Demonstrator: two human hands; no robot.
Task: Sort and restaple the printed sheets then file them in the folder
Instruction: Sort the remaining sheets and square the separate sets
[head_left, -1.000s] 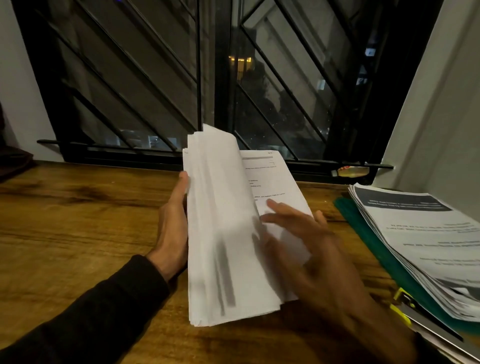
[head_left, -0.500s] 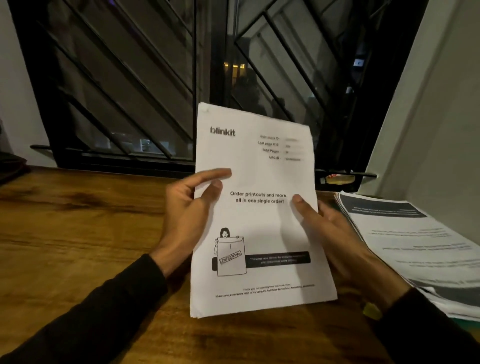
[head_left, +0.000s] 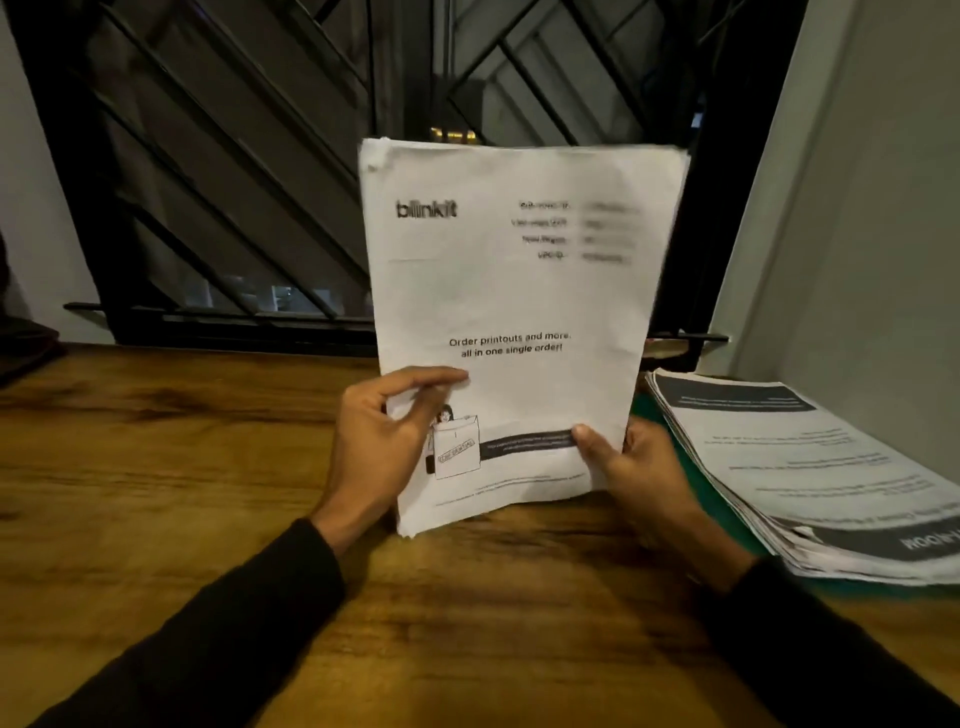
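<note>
Stretching across the bottom is a big brown wooden table (head_left: 156, 467) with dark streaky grain. Behind it, at twelve o'clock, stands a dark window (head_left: 234, 156) with slanted black metal bars. At three o'clock a thick pile of printed sheets (head_left: 810, 467) lies flat on the table, its edges a bit uneven, with a dark band at its far end. A green folder (head_left: 727, 512) lies under that pile, and only a thin strip of it peeks out. In the middle, a smaller stack of white sheets (head_left: 519, 291) is held up almost straight, its bottom edge close to the table. The top page says "blinkit" and has a small drawing near the bottom. The left hand (head_left: 379, 441) grips the stack at eight o'clock, thumb on the front and fingers curled behind. The right hand (head_left: 639, 473) grips it at four o'clock, thumb pressed on the front and fingers wrapped behind. Both arms wear dark sleeves (head_left: 208, 634).
</note>
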